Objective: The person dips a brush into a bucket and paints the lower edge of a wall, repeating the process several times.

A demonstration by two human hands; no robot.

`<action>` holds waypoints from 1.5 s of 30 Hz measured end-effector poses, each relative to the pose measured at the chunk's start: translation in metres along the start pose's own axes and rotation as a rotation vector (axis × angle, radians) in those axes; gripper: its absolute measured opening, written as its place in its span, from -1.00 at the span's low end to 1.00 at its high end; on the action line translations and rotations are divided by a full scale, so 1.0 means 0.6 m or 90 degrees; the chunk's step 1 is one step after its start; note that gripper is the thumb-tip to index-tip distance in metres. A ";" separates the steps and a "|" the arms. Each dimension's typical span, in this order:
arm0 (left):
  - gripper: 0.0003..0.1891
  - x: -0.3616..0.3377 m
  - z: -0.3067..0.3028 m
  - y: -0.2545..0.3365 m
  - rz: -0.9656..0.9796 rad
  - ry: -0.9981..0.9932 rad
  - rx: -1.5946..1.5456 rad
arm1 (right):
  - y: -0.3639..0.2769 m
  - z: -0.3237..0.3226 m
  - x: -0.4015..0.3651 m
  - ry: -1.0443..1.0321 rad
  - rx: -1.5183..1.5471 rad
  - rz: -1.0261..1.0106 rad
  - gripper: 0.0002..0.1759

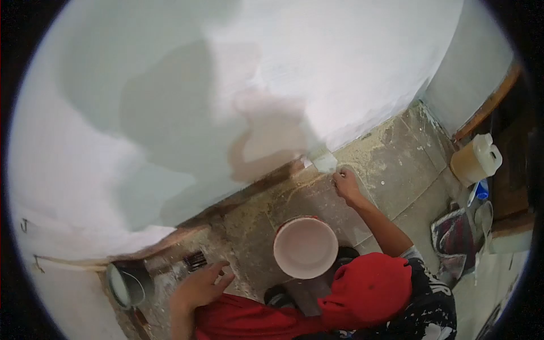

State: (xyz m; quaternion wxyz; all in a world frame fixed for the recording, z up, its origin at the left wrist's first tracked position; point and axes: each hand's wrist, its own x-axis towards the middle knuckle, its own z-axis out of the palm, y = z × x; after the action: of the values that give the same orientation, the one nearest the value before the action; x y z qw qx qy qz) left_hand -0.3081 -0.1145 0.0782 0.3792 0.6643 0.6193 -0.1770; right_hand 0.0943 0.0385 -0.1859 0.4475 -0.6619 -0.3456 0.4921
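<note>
Down by the foot of the wall, my right hand (345, 182) is closed in a fist. A broad, pale, flat blade like a putty knife's (325, 162) extends from it toward the wall's base; the handle is hidden in the fingers. My left hand (207, 286) hangs over a knee in red trousers (249, 317), its fingers loosely apart and holding nothing. Between the two hands a white bucket (306, 248) stands on the floor, pale inside. The white wall (362, 62) bears large damp-looking grey-green areas and shadows.
A red cap (371, 286) and dark shirt fill the lower right. At left, a small bucket (127, 286) with a wire handle stands near a floor grate (195, 260). On the right are a yellowish jug (476, 160), a blue-labelled item (481, 190) and a crumpled cloth (453, 235).
</note>
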 end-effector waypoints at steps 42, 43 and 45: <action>-0.48 0.000 -0.003 0.016 -0.029 0.020 -0.009 | 0.063 0.026 0.024 -0.048 -0.112 0.098 -0.66; -0.48 -0.001 -0.002 0.016 -0.031 0.019 -0.003 | 0.068 0.028 0.025 -0.052 -0.116 0.104 -0.66; -0.48 0.004 -0.006 0.018 -0.023 0.016 -0.029 | 0.074 0.032 0.027 -0.046 -0.122 0.082 -0.67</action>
State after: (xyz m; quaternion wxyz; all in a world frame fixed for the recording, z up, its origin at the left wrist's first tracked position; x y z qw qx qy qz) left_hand -0.2981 -0.1099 0.0820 0.3833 0.6462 0.6398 -0.1615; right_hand 0.0810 0.0417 -0.2350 0.3368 -0.7045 -0.3639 0.5078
